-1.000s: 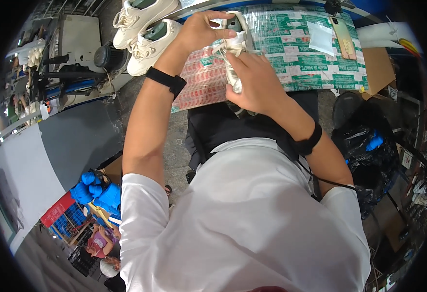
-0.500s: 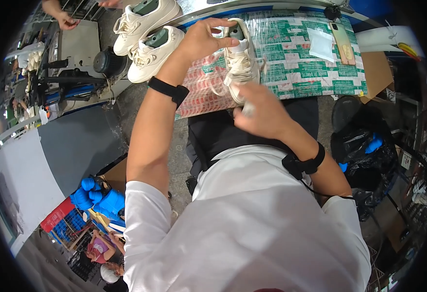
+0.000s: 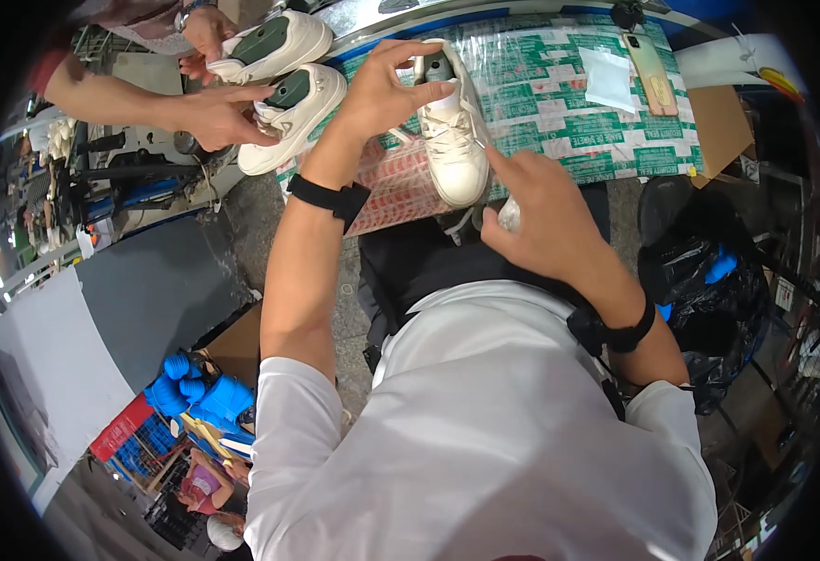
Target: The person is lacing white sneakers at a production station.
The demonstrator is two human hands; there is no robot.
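A cream lace-up sneaker (image 3: pixel 455 159) lies on the taped board with its toe toward me. My left hand (image 3: pixel 379 91) grips it at the opening, index finger at the heel and thumb by the tongue. Beside the shoe's right side is my right hand (image 3: pixel 546 210), its index finger pointing at the lace edge. The other fingers are curled round a small whitish, shiny thing (image 3: pixel 510 215), mostly hidden in the palm. A thin tip seems to show at the index finger, too small to name.
At the upper left, another person's hands (image 3: pixel 218 117) hold two cream sneakers (image 3: pixel 300 103) with green insoles. A phone (image 3: pixel 651 75) and a white packet (image 3: pixel 608 79) lie on the green-and-white taped board (image 3: pixel 560 140). A black plastic bag (image 3: pixel 700 309) hangs at the right.
My right hand has moved right, off the shoe's toe to its side. The co-worker's hands have come in and taken hold of the two sneakers at the left.
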